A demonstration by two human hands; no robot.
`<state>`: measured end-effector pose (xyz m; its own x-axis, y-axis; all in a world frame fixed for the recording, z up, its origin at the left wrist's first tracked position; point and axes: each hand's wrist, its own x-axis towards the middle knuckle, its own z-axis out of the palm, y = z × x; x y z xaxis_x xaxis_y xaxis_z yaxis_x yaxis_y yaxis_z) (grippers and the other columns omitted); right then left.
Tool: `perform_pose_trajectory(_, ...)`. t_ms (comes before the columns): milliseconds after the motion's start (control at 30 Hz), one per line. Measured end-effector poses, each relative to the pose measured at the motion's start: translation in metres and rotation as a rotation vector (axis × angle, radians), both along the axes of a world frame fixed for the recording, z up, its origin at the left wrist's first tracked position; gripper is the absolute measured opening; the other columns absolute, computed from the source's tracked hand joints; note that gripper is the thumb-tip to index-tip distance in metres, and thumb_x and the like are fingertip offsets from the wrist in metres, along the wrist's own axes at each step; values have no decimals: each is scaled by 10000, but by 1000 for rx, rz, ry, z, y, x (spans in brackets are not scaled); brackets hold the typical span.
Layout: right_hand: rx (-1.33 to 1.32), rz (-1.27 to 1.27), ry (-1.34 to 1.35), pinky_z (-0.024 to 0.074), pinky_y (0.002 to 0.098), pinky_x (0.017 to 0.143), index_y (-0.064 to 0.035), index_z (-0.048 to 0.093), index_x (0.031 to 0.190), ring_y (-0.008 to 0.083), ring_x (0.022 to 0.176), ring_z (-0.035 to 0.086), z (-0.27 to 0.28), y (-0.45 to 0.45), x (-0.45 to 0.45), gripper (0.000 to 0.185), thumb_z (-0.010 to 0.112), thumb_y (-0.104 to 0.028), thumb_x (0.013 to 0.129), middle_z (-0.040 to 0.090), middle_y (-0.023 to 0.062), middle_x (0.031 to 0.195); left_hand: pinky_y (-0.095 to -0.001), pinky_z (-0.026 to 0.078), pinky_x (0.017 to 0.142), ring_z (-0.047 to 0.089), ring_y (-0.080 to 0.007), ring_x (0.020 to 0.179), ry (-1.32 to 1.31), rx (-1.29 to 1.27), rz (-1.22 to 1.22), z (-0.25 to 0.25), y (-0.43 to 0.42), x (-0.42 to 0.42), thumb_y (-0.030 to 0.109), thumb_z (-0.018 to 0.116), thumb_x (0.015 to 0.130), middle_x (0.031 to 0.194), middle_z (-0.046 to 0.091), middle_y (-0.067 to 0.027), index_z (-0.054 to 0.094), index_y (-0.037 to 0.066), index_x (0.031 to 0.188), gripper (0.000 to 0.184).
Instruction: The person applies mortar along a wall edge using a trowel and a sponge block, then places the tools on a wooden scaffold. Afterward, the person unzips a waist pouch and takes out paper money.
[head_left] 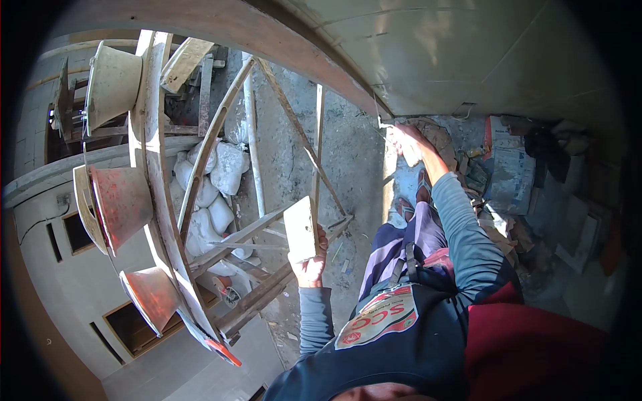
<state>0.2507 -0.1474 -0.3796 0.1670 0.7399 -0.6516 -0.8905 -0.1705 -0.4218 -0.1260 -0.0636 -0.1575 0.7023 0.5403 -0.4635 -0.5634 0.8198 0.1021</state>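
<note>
My left hand (311, 264) is closed around a pale rectangular board (301, 229), held out low in front of my body. The board's broad face is sunlit, and most of my fingers are behind it. My right hand (413, 144) reaches out to the lower edge of a smooth wall panel (435, 67), close to the end of a reddish-brown beam (334, 70). Its fingers are curled. A small pale tip shows beside them, but what they hold is too small and overexposed to make out.
On the left, several mortar-stained buckets (122, 204) stand along a wooden plank (160, 167). Wooden scaffold poles (214, 144) cross below it. White sacks (227, 170) are piled on the floor. Rubble and cardboard (511, 177) lie on the right.
</note>
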Motion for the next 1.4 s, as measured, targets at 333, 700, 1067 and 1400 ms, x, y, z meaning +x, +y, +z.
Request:
perform_pose_trajectory(333, 94, 5, -130, 466, 297, 448, -90, 563, 925, 138, 507, 533, 85, 9, -4, 367, 514, -453, 947, 549, 33, 667, -426, 478, 876, 530, -329, 1021, 36, -6, 31, -6, -6, -26, 99, 541, 878, 1159, 514, -238, 472, -73, 1256, 422)
perform_pose_trajectory(700, 256, -2, -305, 459, 266, 408, -56, 544, 951, 110, 487, 523, 276, -5, -10, 410, 520, -465, 948, 528, 34, 684, -377, 478, 821, 525, -285, 970, 130, 49, 27, 0, -1, 20, 44, 566, 874, 1106, 509, -213, 487, -70, 1211, 364)
perform_pose_trajectory(1067, 317, 25, -429, 468, 266, 408, -62, 513, 969, 99, 488, 513, 376, -1, -13, 429, 453, -487, 967, 502, 28, 700, -409, 487, 859, 552, -354, 1047, -79, 65, -71, 9, 13, 47, 20, 565, 834, 1184, 536, -253, 491, -76, 1249, 432)
perform_pose_trajectory(1400, 450, 13, -501, 410, 212, 356, -82, 517, 983, 56, 438, 424, 447, -10, -4, 399, 457, -476, 966, 466, 3, 690, -438, 475, 922, 552, -368, 1068, -111, 136, -76, 21, 9, 47, -5, 554, 810, 1188, 551, -255, 496, -88, 1244, 446)
